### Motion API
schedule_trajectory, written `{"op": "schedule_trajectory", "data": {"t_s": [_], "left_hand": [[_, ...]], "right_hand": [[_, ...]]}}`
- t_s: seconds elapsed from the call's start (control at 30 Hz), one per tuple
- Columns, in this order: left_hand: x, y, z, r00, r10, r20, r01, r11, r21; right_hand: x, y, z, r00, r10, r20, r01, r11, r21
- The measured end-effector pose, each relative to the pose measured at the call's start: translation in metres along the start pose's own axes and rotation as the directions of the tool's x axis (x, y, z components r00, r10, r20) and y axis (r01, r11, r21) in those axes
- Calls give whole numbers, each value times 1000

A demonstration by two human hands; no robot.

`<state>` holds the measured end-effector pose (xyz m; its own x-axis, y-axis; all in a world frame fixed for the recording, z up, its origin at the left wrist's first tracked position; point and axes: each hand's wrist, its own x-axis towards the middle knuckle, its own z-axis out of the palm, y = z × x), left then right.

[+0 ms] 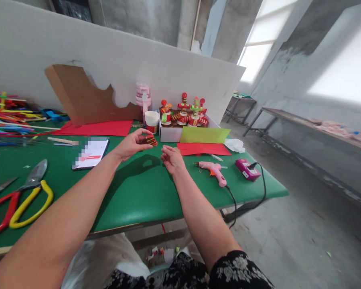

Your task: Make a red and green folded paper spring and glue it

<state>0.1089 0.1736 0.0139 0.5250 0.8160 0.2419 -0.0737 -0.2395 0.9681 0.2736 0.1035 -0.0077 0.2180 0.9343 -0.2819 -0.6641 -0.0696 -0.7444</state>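
My left hand [131,144] pinches a small accordion-folded paper strip [151,140], red with yellow-green edges, above the green table. A short gap to the right, my right hand [172,157] is closed with its fingertips drawn together. Whatever it may hold is too small to make out. Behind the hands, a white box [170,135] carries several paper-cup figures [184,116] with folded paper limbs. Flat red paper strips [203,149] lie beyond my right hand, with a yellow-green sheet [204,135] leaning on the box.
A pink glue gun [212,170] and a purple power socket [248,169] trail cords over the right table edge. To the left are large scissors [31,188], a phone [91,153] and pipe cleaners [10,116]. Stacked cups [152,120] and a pink bottle [143,100] stand behind.
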Motion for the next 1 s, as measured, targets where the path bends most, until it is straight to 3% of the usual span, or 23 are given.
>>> {"op": "schedule_trajectory", "data": {"t_s": [0.13,0.27,0.33,0.63,0.83,1.0], "left_hand": [[-1,3,2,997,31,64,-37,995,94],[0,3,7,988,53,148,-87,969,230],[1,2,8,983,68,173,-119,945,304],[3,-2,-3,977,112,179,-166,931,325],[2,1,11,966,119,229,-193,923,332],[1,4,17,981,127,147,-174,913,370]], "right_hand": [[-2,-2,1,990,119,81,-122,992,31],[-8,-3,4,917,252,309,-284,957,62],[-11,-4,5,903,252,348,-298,951,83],[-11,-4,6,935,248,255,-292,944,154],[-6,-3,3,914,290,282,-330,938,107],[-7,-1,3,903,279,328,-325,941,96]]}}
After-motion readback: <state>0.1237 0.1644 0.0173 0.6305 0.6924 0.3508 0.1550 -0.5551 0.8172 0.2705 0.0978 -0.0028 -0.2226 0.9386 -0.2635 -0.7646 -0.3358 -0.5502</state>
